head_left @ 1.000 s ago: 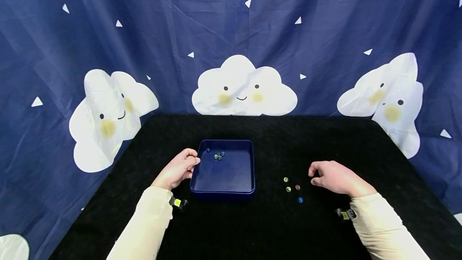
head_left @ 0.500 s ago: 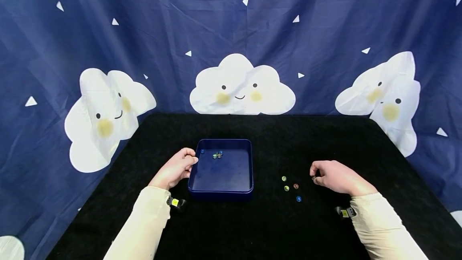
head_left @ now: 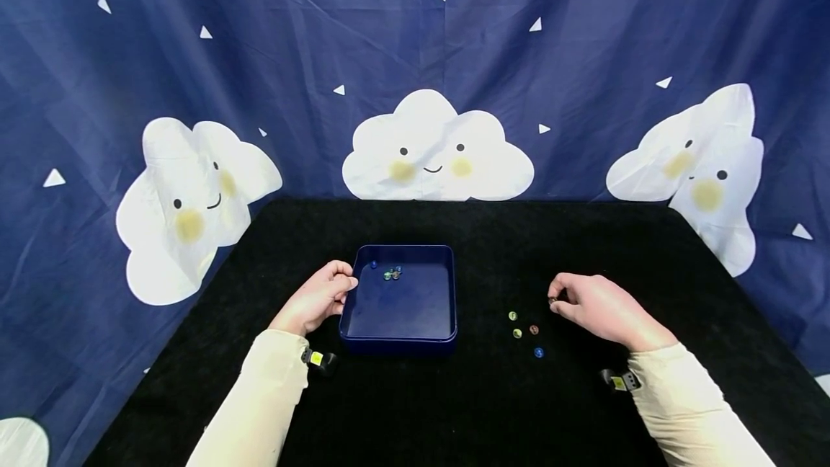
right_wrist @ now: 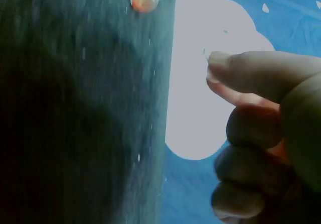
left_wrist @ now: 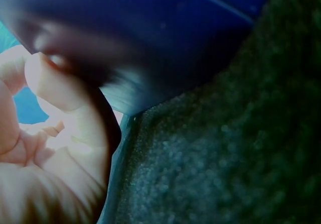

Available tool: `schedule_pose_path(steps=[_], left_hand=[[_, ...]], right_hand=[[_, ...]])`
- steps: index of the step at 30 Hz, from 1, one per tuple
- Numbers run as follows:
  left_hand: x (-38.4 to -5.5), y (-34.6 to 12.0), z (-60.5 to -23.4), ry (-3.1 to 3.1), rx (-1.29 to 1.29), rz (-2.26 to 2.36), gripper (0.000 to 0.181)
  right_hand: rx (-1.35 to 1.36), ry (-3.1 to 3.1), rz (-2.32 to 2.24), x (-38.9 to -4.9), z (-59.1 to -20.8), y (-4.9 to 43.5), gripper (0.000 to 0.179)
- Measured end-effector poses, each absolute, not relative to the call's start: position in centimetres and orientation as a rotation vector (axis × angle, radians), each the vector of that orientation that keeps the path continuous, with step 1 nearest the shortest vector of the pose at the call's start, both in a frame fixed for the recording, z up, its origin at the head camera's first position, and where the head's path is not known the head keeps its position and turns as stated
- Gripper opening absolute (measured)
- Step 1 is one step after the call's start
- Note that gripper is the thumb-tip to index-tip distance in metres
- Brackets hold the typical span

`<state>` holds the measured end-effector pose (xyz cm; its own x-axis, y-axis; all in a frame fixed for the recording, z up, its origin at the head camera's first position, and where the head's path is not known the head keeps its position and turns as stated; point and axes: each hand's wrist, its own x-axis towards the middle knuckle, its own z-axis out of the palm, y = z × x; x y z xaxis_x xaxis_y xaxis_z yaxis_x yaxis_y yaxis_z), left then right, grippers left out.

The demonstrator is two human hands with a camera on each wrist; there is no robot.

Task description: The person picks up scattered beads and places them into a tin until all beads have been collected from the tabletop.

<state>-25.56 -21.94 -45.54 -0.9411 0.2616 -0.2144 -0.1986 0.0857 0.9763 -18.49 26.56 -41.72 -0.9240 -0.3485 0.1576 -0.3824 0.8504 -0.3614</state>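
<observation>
My left hand [head_left: 319,298] holds the left wall of a blue square tray [head_left: 398,341], thumb and fingers at its rim; in the left wrist view the thumb [left_wrist: 60,86] lies against the tray's side. Several small glass marbles [head_left: 387,276] sit inside, toward the back left. My right hand [head_left: 603,310] is raised a little over the black cloth, thumb and forefinger pinching a small dark marble [head_left: 552,300]. To its left lie two yellow-green marbles [head_left: 513,316], a reddish marble [head_left: 534,329] and a blue marble [head_left: 539,353].
A black cloth [head_left: 415,409] covers the table. Behind it hangs a dark blue curtain [head_left: 305,42] with white smiling clouds [head_left: 437,157]. A small black camera is strapped to each wrist.
My right fingers have closed on the dark marble and lifted it slightly, moving a bit up and left. The left hand stays at the tray; marbles inside it have shifted slightly.
</observation>
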Motion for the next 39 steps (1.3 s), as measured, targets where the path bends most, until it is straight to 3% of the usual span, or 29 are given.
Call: schedule_pose_path(steps=[22, 39], left_hand=[[-25.3, -22.0, -45.7, 2.048, 0.056, 1.913, 0.032], [-25.4, -21.9, -45.4, 2.044, 0.060, 1.934, 0.029]], right_hand=[[0.956, -2.731, 0.596, -16.6, -40.4, 15.6, 0.015], [0.999, -2.742, 0.523, -17.6, -40.8, 12.6, 0.018]])
